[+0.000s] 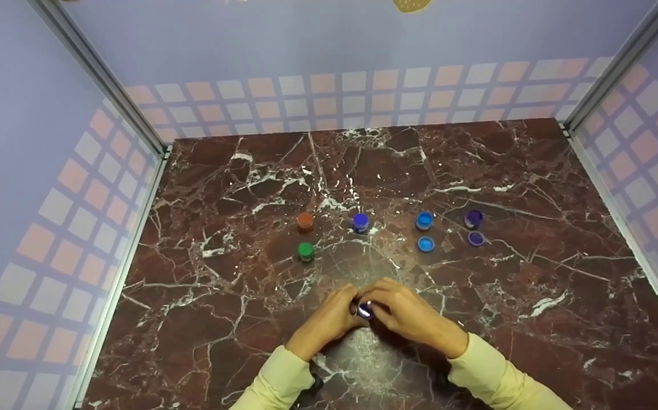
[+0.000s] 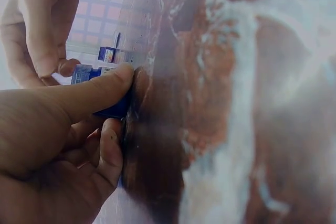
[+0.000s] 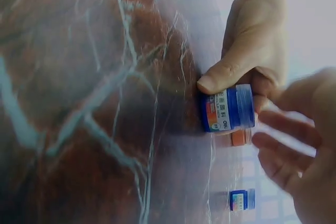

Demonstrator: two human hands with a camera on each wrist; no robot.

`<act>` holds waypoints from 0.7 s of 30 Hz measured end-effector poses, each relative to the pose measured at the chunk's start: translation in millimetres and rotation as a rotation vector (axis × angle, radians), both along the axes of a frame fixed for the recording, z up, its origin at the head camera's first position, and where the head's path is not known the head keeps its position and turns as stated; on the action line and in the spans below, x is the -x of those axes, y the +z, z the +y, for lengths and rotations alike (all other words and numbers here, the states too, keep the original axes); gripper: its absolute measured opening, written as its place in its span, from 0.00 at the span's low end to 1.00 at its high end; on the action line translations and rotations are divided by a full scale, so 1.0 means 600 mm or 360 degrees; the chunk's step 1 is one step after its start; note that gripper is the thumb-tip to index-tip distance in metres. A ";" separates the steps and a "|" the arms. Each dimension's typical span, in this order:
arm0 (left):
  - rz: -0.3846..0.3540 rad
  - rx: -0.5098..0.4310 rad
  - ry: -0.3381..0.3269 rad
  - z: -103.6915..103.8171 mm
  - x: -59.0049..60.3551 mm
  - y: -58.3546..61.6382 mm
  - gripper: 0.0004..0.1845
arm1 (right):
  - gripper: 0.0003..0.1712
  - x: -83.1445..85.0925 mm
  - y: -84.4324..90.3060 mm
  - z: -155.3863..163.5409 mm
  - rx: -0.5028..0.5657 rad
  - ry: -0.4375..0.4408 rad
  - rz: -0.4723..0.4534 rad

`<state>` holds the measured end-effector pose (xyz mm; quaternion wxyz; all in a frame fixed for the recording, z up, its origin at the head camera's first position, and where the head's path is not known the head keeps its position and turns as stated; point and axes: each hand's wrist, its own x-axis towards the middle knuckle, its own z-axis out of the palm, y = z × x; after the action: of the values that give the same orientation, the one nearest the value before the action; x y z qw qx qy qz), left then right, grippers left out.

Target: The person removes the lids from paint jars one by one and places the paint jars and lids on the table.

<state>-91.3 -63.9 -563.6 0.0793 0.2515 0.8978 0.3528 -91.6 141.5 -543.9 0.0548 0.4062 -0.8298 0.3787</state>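
A: From the head view we get little of the small blue jar; both hands cover it, near the front edge of the marble desk. Left hand, right hand.

B: The wrist views help. In the right wrist view we see the jar standing on the desk, the left thumb curled against its side, gripping it. The right hand's fingers lie loosely curved just beside the lid end; whether they touch it we cannot tell.

A: Label? We see a white, orange and blue band with small characters (too blurred to read).

B: Agreed. The left wrist view shows the jar mostly hidden behind the thumb.

A: Only the head view shows the rest: orange jar, green jar, another blue jar, light blue jar with its loose lid, purple jar with lid.
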 end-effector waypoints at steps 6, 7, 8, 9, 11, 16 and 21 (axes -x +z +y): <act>-0.0021 -0.0022 0.0007 0.000 -0.001 0.001 0.20 | 0.05 -0.006 0.005 -0.012 0.0104 -0.0423 -0.0134; -0.0018 -0.0017 0.0007 0.000 -0.001 0.001 0.20 | 0.05 -0.007 0.007 -0.015 0.0096 -0.0476 -0.0138; -0.0014 -0.0014 0.0008 0.000 0.000 0.001 0.20 | 0.04 -0.009 0.008 -0.017 0.0082 -0.0517 -0.0139; -0.0011 -0.0011 0.0007 0.000 0.000 0.001 0.20 | 0.03 -0.010 0.009 -0.020 0.0061 -0.0549 -0.0139; 0.0005 -0.0005 0.0005 0.000 -0.001 0.000 0.19 | 0.04 -0.014 0.011 -0.026 0.0018 -0.0579 -0.0130; 0.0029 0.0001 0.0001 -0.001 -0.002 0.000 0.18 | 0.08 -0.025 0.015 -0.038 -0.0107 -0.0560 -0.0074; 0.0000 0.0043 0.0005 0.000 -0.002 0.002 0.17 | 0.11 -0.033 0.018 -0.050 -0.0212 -0.0518 -0.0047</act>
<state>-90.0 -63.7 -562.3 0.0822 0.2490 0.9029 0.3407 -71.5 111.7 -532.9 0.0762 0.2637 -0.9085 0.3151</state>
